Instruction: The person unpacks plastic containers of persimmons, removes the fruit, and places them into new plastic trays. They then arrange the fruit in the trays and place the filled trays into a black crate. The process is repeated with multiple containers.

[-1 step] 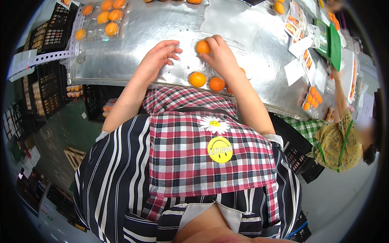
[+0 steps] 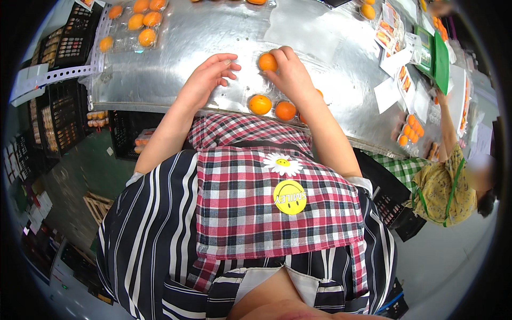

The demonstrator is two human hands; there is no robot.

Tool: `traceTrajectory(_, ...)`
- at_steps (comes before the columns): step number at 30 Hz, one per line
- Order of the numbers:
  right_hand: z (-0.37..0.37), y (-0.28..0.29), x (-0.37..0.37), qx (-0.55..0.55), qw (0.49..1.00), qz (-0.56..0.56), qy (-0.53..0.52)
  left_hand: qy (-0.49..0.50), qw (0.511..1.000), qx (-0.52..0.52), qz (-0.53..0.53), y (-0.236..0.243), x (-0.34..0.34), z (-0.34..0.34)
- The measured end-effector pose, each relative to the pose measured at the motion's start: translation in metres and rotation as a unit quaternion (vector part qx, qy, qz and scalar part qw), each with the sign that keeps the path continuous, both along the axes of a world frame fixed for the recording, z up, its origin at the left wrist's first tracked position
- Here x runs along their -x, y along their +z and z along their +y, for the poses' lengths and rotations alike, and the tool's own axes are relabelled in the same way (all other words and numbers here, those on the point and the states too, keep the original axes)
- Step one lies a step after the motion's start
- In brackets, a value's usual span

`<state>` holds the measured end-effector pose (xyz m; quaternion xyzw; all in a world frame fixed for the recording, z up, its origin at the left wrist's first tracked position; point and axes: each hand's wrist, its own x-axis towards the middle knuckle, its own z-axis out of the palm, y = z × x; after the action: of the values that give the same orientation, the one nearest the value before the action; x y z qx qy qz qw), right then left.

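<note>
My right hand (image 2: 292, 74) is closed round the side of an orange (image 2: 267, 62) at the middle of the metal table (image 2: 160, 69). To its left my left hand (image 2: 209, 77) hovers with fingers half bent and apart, holding nothing. Near the table's front edge lie a loose orange (image 2: 260, 105) and, just to its right, a second orange (image 2: 285, 111). Parts of further oranges show beside my right forearm, which hides the rest of them.
Several oranges sit in clear plastic packs (image 2: 129, 36) at the far left. Labels and paper sheets (image 2: 388, 93) lie on the right, near a filled orange pack (image 2: 411, 129) and a green box (image 2: 440, 63). A co-worker (image 2: 442, 186) stands at the right. Black crates (image 2: 80, 37) are stacked left.
</note>
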<state>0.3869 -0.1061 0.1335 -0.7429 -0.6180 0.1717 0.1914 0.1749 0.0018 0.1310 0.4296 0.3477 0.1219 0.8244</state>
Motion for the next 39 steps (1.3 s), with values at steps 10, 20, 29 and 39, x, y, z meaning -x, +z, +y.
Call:
traceTrajectory(10, 0.001, 0.002, 0.001, 0.000, 0.999, -0.050, 0.012, -0.038, 0.997, -0.066, 0.017, -0.002, -0.012, -0.001)
traceTrajectory(20, -0.084, 0.037, -0.025, -0.031, 0.982, 0.064, -0.176, -0.300, 0.751, -0.583, 0.079, 0.008, -0.028, -0.047)
traceTrajectory(29, -0.136, 0.026, -0.013, -0.065, 0.977, 0.087, -0.184, -0.322, 0.705, -0.630, 0.050, -0.004, -0.036, -0.052)
traceTrajectory(39, -0.111, 0.038, 0.011, -0.055, 0.891, 0.403, -0.202, -0.145, 0.979, -0.138, -0.034, 0.033, -0.034, -0.031)
